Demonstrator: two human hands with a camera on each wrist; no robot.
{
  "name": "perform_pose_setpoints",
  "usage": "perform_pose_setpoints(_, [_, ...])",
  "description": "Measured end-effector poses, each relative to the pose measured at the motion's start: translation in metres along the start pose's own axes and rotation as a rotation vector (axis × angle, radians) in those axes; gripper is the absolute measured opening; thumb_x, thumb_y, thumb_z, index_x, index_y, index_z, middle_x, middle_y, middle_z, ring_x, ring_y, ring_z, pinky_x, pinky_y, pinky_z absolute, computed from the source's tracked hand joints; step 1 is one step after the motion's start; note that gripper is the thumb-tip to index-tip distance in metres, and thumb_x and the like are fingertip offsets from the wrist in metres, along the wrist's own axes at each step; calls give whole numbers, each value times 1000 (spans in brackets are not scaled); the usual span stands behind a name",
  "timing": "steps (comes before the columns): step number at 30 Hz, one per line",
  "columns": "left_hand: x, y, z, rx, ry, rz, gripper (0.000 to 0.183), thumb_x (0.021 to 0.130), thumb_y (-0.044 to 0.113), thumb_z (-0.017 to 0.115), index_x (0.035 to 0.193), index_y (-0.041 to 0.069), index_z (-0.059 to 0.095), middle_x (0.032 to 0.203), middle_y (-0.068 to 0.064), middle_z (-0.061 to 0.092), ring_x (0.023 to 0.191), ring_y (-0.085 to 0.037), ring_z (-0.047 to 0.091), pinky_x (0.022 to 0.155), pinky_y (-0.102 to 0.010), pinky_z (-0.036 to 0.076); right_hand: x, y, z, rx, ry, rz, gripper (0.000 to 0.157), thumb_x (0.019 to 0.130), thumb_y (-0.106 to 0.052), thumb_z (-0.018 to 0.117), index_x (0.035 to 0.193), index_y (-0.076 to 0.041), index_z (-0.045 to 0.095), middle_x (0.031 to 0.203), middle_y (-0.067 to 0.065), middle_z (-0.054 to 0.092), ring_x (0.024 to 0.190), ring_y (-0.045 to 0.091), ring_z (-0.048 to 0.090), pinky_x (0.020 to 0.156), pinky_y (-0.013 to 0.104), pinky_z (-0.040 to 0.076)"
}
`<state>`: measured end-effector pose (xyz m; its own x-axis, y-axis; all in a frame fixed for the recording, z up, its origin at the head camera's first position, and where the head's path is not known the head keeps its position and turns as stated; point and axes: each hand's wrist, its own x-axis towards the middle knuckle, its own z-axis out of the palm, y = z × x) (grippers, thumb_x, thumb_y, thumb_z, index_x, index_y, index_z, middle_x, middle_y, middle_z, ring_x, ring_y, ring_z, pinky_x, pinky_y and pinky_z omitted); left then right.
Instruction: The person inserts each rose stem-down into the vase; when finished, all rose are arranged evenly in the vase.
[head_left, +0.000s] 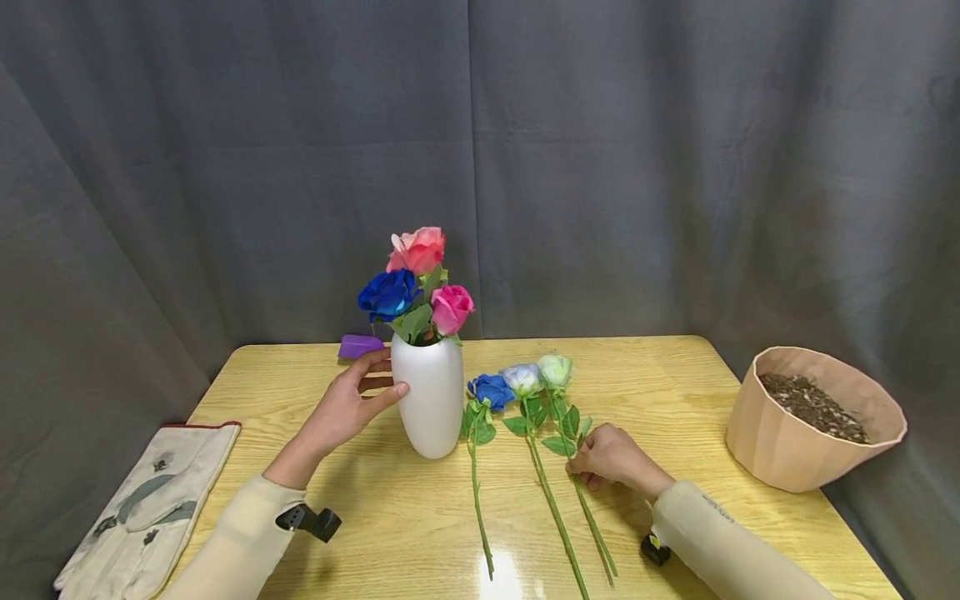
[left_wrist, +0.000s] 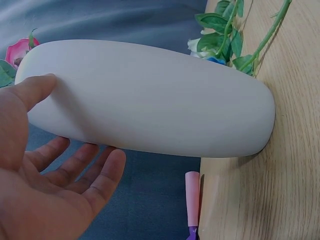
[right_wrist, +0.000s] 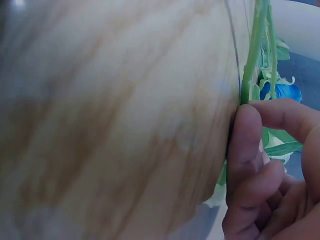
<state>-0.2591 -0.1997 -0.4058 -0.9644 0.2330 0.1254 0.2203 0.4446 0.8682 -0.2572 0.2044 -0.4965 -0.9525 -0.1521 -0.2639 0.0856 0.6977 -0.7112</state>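
A white vase stands upright on the table, holding a coral rose, a dark blue rose and a bright pink rose. My left hand grips its upper left side; in the left wrist view the thumb lies on one face and the fingers touch the other. To the right of the vase lie a blue rose, a pale lavender rose and a pale green rose. Thumb and forefinger of my right hand pinch the pale green rose's stem, low against the tabletop.
A peach pot of dark soil stands at the table's right edge. Folded pale gloves lie at the left edge. Behind the vase is a purple object; the left wrist view shows a pink handle with a purple end. Grey curtain hangs behind.
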Motion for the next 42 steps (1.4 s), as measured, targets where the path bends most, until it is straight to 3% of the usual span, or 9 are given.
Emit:
perform_pose_setpoints(10, [0,0,0,-5,1,-3,69,94,41,69,150,14,39,143,-16,53,130,-40,56,100,-53,53,1,3,-9,36,15,32,30,85,-17,74,61,-7,59,65,7,69,56,19,68,50,30,53])
perform_pose_setpoints(20, [-1,1,0,-4,0,-3,69,94,41,68,150,14,39,143,-16,53,130,-40,56,100,-53,54,2,8,-13,112,-11,29,22,91,-15,70,73,-2,68,73,9,69,61,19,67,56,32,58])
perform_pose_setpoints(29, [-1,1,0,-1,0,-2,68,94,41,68,150,14,39,143,-16,53,129,-40,56,100,-53,53,2,12,-19,138,-65,4,26,91,-16,68,69,-2,66,71,10,68,58,19,68,55,31,57])
perform_pose_setpoints(42, [0,1,0,-1,1,-6,69,94,41,68,150,14,39,144,-16,53,130,-40,56,101,-53,53,0,10,-28,151,-86,-29,20,92,-13,65,80,1,71,76,10,68,63,19,68,58,32,59])
